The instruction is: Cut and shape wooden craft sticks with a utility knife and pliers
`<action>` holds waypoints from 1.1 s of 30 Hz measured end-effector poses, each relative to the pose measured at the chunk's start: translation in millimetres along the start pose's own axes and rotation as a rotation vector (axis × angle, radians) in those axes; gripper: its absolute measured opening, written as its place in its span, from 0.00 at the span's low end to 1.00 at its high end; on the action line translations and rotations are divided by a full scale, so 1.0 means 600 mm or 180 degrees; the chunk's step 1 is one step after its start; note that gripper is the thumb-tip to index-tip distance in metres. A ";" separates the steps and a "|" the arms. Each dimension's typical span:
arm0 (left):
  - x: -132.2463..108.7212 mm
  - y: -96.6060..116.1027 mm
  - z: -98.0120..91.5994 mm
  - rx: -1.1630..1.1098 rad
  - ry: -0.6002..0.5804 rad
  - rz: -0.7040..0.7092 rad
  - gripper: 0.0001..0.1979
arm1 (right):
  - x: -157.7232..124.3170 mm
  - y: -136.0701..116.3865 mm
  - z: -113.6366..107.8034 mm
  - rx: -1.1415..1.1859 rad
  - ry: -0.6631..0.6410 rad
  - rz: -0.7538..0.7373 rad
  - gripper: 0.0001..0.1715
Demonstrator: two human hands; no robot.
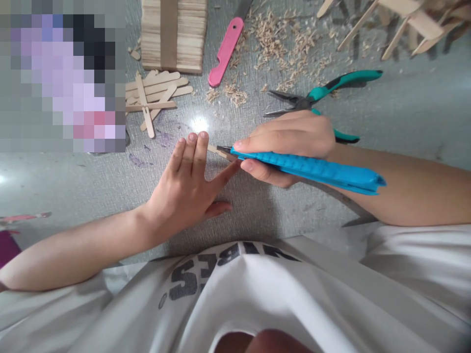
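Note:
My left hand [186, 184] lies flat on the table, fingers stretched out, pressing down a wooden craft stick [217, 150] that is mostly hidden beneath them. The short visible end of the stick points right, towards the blade. In my right hand [294, 135] is a blue utility knife [316, 169], gripped with the thumb and fingers around its front part. Its dark blade meets the stick's end or hovers just over it; the exact contact cannot be made out. The left index finger reaches close to the knife's tip.
Teal-handled pliers [312, 95] lie beyond my right hand. Farther back are wood shavings [283, 41], a pink folding knife [226, 51] and a banded bundle of craft sticks [150, 34]. Loose sticks [162, 90] lie left; joined stick pieces [408, 22] stand back right. The upper-left corner is blurred.

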State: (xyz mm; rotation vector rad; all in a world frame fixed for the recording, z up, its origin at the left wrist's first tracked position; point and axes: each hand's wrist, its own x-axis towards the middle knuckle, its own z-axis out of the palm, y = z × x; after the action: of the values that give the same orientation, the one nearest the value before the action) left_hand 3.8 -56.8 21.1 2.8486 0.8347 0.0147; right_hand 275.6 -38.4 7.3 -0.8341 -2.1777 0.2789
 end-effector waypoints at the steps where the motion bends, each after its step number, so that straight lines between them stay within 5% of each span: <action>1: 0.000 0.000 0.000 0.0012 0.0020 0.0012 0.57 | 0.000 0.000 -0.001 0.0002 -0.0001 0.0002 0.11; 10: 0.001 0.001 -0.003 0.0041 -0.0051 -0.0038 0.59 | 0.006 0.003 0.004 -0.0127 0.0027 -0.0300 0.08; 20: 0.003 0.003 -0.001 0.0058 0.0042 -0.0057 0.55 | 0.012 0.003 0.001 0.0050 -0.0603 -0.0083 0.09; 25: 0.005 0.002 -0.004 0.0026 -0.0022 -0.0060 0.52 | 0.021 0.003 0.007 0.0125 -0.0357 -0.0237 0.04; 33: 0.005 0.005 -0.006 0.0234 0.0011 -0.0104 0.54 | 0.012 0.005 0.007 -0.0075 -0.0031 -0.0657 0.10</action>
State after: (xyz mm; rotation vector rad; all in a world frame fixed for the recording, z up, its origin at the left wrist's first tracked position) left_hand 7.4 -57.0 25.0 2.9032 0.9007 -0.0155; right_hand 270.5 -31.3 7.2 -0.6150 -2.2586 0.1546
